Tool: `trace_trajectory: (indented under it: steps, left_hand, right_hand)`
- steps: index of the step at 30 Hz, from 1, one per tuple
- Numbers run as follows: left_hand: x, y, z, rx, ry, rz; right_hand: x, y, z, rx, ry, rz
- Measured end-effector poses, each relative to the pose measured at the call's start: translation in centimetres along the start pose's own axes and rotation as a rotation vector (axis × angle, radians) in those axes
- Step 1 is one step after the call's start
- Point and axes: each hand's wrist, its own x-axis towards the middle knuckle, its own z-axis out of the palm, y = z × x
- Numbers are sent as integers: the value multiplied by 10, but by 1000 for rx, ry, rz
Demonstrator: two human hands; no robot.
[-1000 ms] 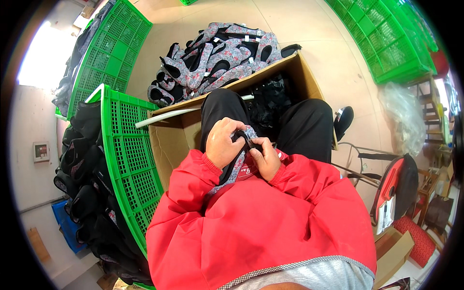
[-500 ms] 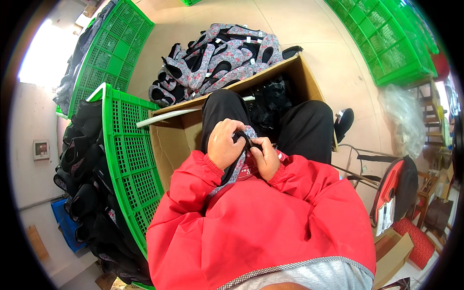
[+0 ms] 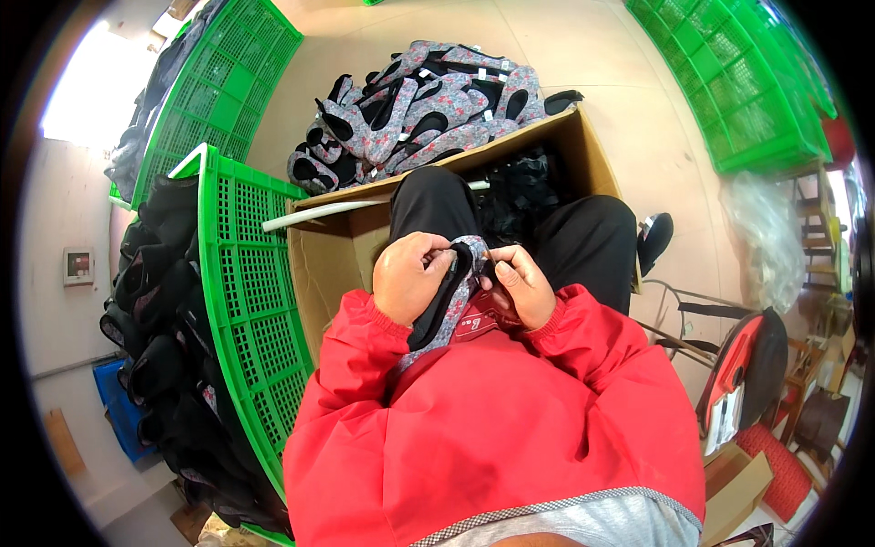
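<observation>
Near the knees — left hand pinching floral fabric, right hand beside.

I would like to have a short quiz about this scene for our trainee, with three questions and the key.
1. True or false: the left hand holds the floral fabric piece.
2. What colour is the crate beside the cardboard box? a) blue b) green c) white
3. Fill in: the floral pile lies on the ____, beyond the cardboard box.

Key: 1 true; 2 b; 3 floor.
</observation>
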Motion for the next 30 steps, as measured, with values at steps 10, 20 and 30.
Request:
trace_trajectory:
  steps: [10, 20, 30]
  left_hand:
    - [-7, 8, -8, 128, 103, 177]
    - [-11, 11, -2, 119, 80, 207]
    - [-17, 21, -12, -51, -26, 3]
  right_hand:
    - [9, -46, 3, -52, -100, 329]
    - [21, -70, 5, -220, -190, 457]
    - [29, -72, 14, -278, -167, 526]
